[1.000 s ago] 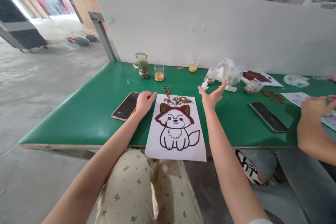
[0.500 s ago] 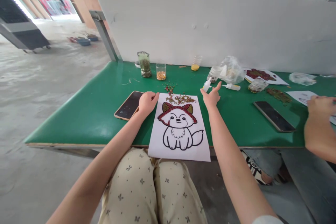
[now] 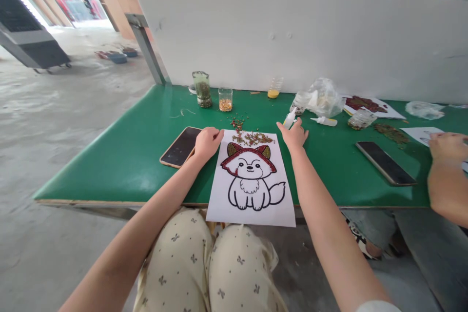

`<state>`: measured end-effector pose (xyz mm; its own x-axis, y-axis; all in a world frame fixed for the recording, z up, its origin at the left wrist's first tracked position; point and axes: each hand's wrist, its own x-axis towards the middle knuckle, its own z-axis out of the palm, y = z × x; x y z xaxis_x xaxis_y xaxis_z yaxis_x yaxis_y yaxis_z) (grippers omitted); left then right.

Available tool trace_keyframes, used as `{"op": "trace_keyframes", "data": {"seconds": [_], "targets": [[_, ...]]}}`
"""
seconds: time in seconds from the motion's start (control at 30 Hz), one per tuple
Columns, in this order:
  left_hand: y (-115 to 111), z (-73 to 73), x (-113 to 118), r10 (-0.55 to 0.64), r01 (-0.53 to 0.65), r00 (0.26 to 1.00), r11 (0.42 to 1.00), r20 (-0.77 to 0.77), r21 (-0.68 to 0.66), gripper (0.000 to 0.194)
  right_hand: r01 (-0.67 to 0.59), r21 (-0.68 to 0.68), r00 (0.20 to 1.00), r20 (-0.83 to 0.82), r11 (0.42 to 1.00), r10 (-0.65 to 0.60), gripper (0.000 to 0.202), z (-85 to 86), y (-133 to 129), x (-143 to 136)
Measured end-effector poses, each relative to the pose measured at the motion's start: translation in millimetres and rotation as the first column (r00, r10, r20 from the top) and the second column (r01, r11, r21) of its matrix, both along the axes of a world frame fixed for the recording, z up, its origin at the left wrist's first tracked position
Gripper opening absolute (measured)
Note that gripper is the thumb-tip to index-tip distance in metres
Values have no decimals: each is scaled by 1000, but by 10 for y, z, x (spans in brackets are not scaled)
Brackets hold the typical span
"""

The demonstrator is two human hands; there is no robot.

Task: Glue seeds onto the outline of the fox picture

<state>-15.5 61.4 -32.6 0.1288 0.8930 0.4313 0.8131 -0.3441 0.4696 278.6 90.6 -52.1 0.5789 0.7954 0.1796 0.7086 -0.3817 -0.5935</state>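
Note:
A white paper with a fox drawing [image 3: 250,217] lies in front of me, its lower edge past the table's front edge. Dark red bits cover the fox's hood and greenish ones its ears. Loose seeds [image 3: 254,138] are scattered along the paper's top. My left hand [image 3: 208,141] rests curled at the upper left paper edge, beside a phone [image 3: 180,147]; what its fingers hold, if anything, is hidden. To the upper right, my right hand [image 3: 294,135] has thumb and fingers apart around a white glue bottle [image 3: 289,119], without a visible grip.
Behind the paper stand a green-tinted jar [image 3: 203,91], a cup of kernels [image 3: 225,101] and a yellow-filled container [image 3: 273,89]. Rightward are a plastic bag [image 3: 324,97], another glue bottle [image 3: 325,121] and a second phone [image 3: 385,163]. Another person's hand [image 3: 448,148] is at the far right.
My right hand's fingers have drawn in and lowered beside the glue bottle; one was stretched farther out before. My left hand stays in place. The view has shifted slightly.

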Motion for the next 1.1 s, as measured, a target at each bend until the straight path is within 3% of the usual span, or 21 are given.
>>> {"op": "trace_keyframes", "data": {"seconds": [0.13,0.33,0.5,0.63,0.83,0.9,1.0,1.1], "targets": [[9,-5,20,-14,14,999,1000,-36,11,45,3,-3,1000,13,1000,-3,74,-17,86,16],[45,-34,20,-41,42,999,999,-25,31,45,-30,48,998,-47,998,33,34,-29,149,74],[51,-45,20,-68,69,998,996,-13,57,45,-111,161,990,-72,981,124,34,58,82,70],[-19,-30,46,-136,145,986,985,-101,90,42,-387,265,913,-20,883,407,31,164,-59,-128],[-272,159,116,-239,296,945,918,-225,265,28,-584,256,811,168,770,560,41,303,-332,-576],[-334,254,175,-260,325,935,897,-240,298,37,-630,275,776,173,727,607,40,340,-415,-670],[-344,362,315,-333,390,902,901,-274,189,48,-664,333,740,165,669,653,38,375,-512,-760],[-282,411,467,-384,400,899,916,-212,36,40,-665,388,729,153,639,667,37,377,-559,-817]]}}
